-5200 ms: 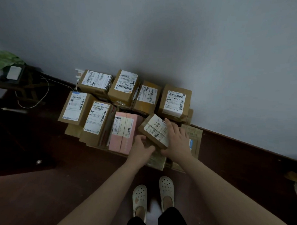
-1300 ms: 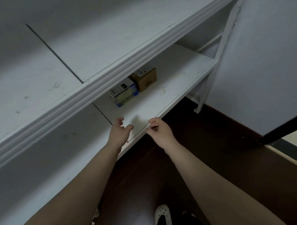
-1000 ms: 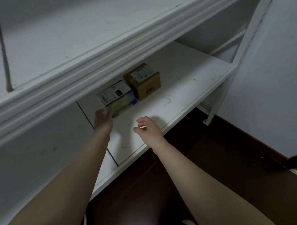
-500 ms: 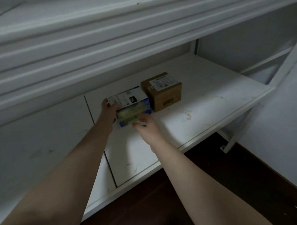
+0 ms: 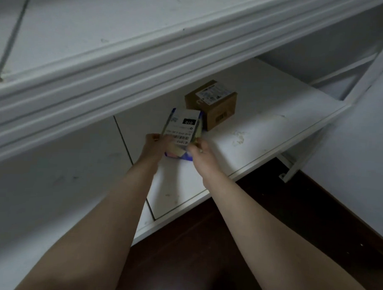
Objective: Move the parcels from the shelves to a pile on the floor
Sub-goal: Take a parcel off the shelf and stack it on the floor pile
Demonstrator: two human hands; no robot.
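Note:
A small blue and yellow parcel [image 5: 182, 128] with a white barcode label is tilted up off the low white shelf [image 5: 262, 134], its label facing me. My left hand [image 5: 154, 144] grips its left side and my right hand [image 5: 199, 151] grips its lower right corner. Behind it, a brown cardboard parcel [image 5: 213, 103] with a white label stands on the same shelf, touched by neither hand. The pile on the floor is out of view.
A thick white moulded shelf edge [image 5: 145, 63] overhangs the low shelf just above my hands. A white bracket leg [image 5: 294, 168] stands at the shelf's right end. Dark wooden floor [image 5: 270, 223] lies below, with a pale wall on the right.
Both hands closed on the blue and yellow parcel and tipped it up and toward me, away from the brown parcel. Earlier I left the floor pile and came to the shelf.

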